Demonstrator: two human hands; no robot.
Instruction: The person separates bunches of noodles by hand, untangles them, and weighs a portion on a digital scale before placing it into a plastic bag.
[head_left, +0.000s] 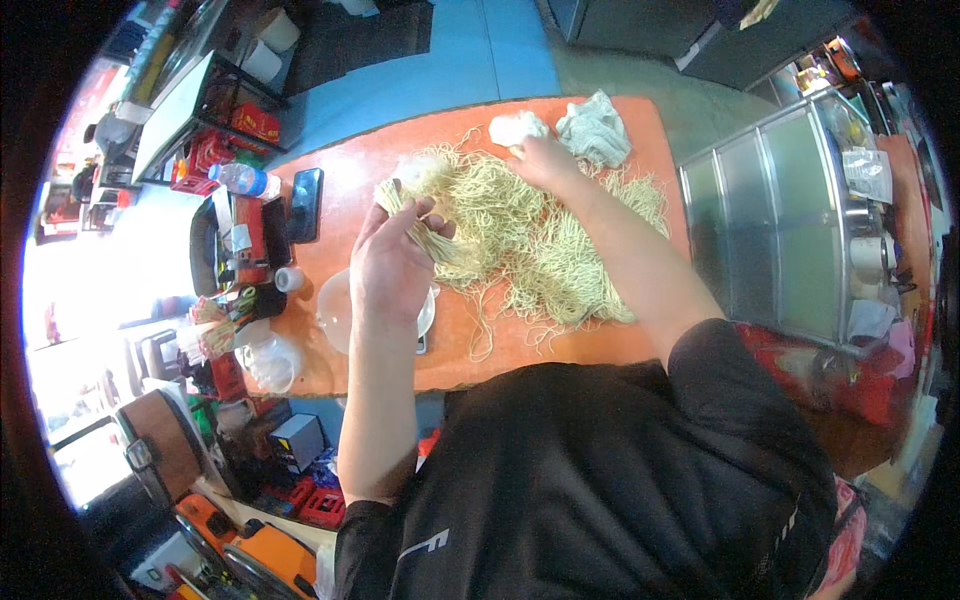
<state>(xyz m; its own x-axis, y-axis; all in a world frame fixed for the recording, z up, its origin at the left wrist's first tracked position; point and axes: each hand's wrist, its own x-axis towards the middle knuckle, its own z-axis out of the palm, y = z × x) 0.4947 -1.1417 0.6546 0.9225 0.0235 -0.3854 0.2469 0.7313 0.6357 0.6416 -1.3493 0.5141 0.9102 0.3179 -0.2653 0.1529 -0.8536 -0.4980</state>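
Note:
My left hand (394, 255) is closed around a bundle of pale yellow noodles (431, 244), raised over the left side of the noodle heap. Loose strands spread across the orange tabletop (457, 367) in a large tangled heap (502, 199). At the far side of the heap, my right hand (546, 161) has its fingers on the near edge of a crumpled white plastic bag (516, 126). A pale folded towel (594, 129) lies just right of that bag. Partly behind my left wrist, a translucent round bowl or lid (334, 311) rests on the table.
A smartphone (306, 205), a plastic water bottle (241, 180) and a small white roll (289, 279) sit along the table's left side. A white plastic bag (271, 364) lies at the near left corner. To the right stands a metal-framed glass cabinet (765, 225). Orange-backed chairs (274, 559) are at lower left.

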